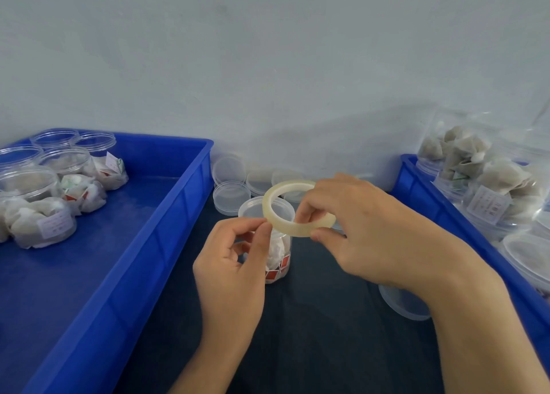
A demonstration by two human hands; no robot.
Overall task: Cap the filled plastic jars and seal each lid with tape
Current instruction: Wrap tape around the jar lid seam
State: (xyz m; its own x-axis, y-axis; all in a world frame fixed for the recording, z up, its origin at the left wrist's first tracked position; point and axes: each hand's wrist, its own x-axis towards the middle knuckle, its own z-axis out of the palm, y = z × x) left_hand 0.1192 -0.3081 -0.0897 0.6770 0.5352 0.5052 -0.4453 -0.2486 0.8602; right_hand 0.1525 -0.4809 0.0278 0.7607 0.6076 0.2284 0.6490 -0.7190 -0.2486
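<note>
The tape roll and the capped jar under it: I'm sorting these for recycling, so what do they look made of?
The tape roll looks like clear glossy plastic film, yellowish where the layers stack; no core shows. The right hand grips it while the left hand pinches at its edge. The jar seems thin clear plastic, its contents showing through, with a cloudier translucent lid.

No text, number or brand legible anywhere in view. White paper labels (56, 224) on the jars in the left blue tray (166, 224) carry small print, too blurred to read. Same for the label (488, 204) on a jar at right. Red-and-white tags (281, 267) inside the centre jar (268, 212): no readable characters.
</note>
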